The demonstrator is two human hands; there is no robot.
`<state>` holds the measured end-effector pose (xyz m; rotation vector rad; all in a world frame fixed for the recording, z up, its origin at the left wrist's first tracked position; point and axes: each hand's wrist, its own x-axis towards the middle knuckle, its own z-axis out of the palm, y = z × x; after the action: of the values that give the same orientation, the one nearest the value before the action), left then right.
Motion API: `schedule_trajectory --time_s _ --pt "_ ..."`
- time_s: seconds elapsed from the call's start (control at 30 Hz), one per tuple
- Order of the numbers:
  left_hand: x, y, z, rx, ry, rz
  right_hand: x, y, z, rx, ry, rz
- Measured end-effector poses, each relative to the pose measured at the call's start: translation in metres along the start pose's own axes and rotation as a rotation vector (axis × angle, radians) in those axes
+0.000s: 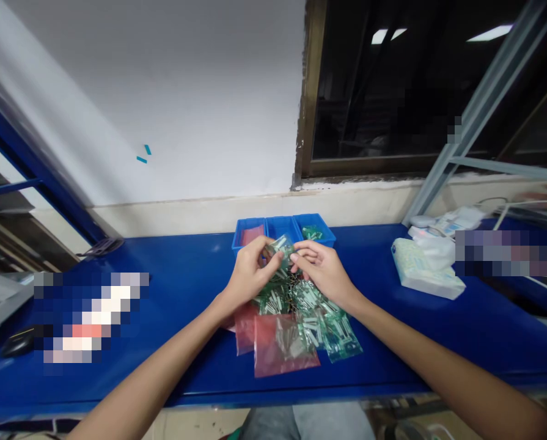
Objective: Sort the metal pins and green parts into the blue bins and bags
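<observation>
Between my two hands is a small clear greenish plastic bag (281, 245) with pale strip-like pieces inside. My left hand (253, 267) pinches its left side between thumb and fingers. On the other side, my right hand (321, 267) has its thumb and fingertips closed at the bag's right edge. Below them lies a heap of similar green-tinted bags (312, 302) filled with thin pale pieces. A pink-red plastic bag (273, 354) lies flat at the front of the heap, with another red bag partly under it.
Three joined blue bins (282, 227) stand behind my hands; the left holds pink-red bags, the right green ones. A tissue pack (426, 275) sits to the right on the blue table (186, 342). A black mouse-like object (21, 342) is far left. Metal posts rise at both sides.
</observation>
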<state>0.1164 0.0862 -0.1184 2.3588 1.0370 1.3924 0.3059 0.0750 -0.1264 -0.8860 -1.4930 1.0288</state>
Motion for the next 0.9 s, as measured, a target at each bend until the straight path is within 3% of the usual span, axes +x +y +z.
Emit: schedule_trajectory --time_s 0.13,0.3,0.6,0.8,0.9 --pt "-0.002 0.0 -0.001 0.127 0.049 0.12 0.002 0.001 -0.001 0.067 -0.012 0.088" --pt "-0.005 -0.002 -0.002 0.288 -0.066 0.26 0.002 0.005 -0.003 0.132 -0.058 0.112" --pt "-0.007 0.0 -0.004 0.274 -0.119 0.284 0.001 -0.001 -0.005 0.067 -0.148 -0.007" --pt "-0.003 -0.007 -0.003 0.157 -0.03 0.211 0.003 0.003 -0.009 -0.214 -0.109 -0.092" --pt "-0.002 -0.009 -0.003 0.097 -0.076 0.153 0.01 -0.002 -0.019 -0.275 -0.049 -0.133"
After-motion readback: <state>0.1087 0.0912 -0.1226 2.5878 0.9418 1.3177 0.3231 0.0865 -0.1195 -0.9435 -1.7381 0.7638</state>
